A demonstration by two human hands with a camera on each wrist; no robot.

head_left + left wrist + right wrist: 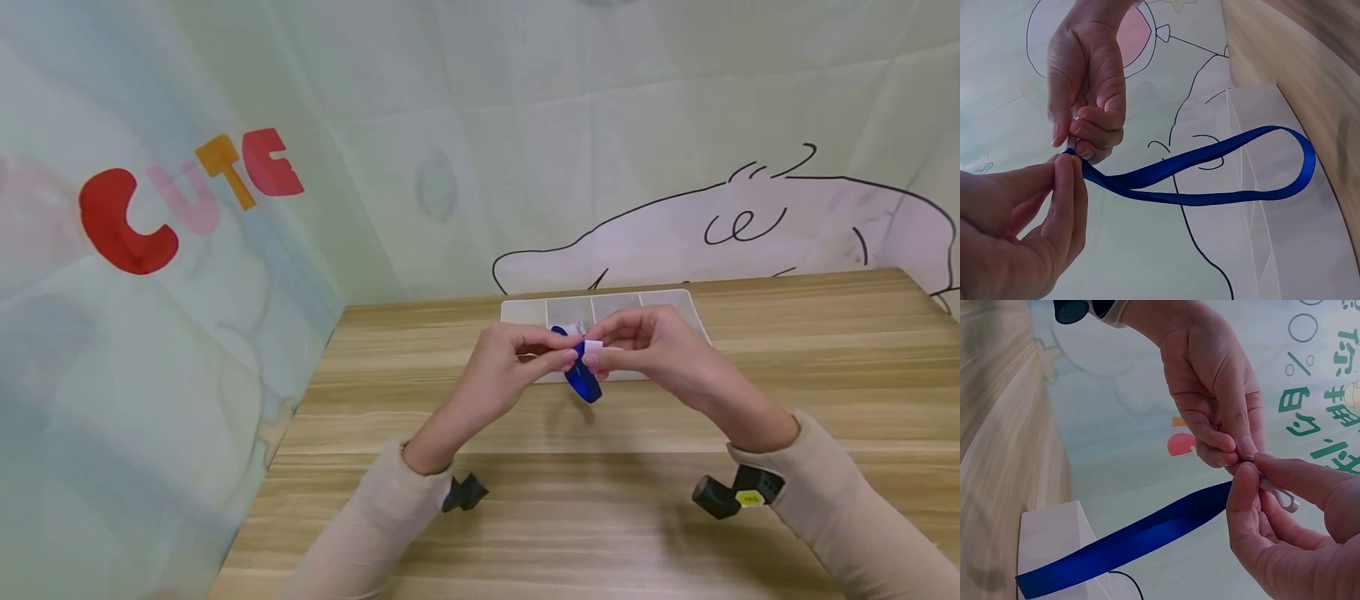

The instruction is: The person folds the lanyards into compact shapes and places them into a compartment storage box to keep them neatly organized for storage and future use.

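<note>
A loop of blue ribbon hangs from the fingertips of both hands, above the tabletop. My left hand pinches the ribbon's gathered end between thumb and fingers. Right beside it, my right hand pinches a small white piece at that end, fingertips nearly meeting the left ones. In the right wrist view the white piece shows a narrow, hook-like loop sticking out past the fingers. From the left wrist, the ribbon stretches away as one long closed loop. Fingertips hide where ribbon and white piece meet.
Behind the hands, a white compartment tray stands on the wooden table, with something small and whitish in one section. A printed cloth backdrop rises along the table's back and left. Black wrist cameras sit at the sleeves.
</note>
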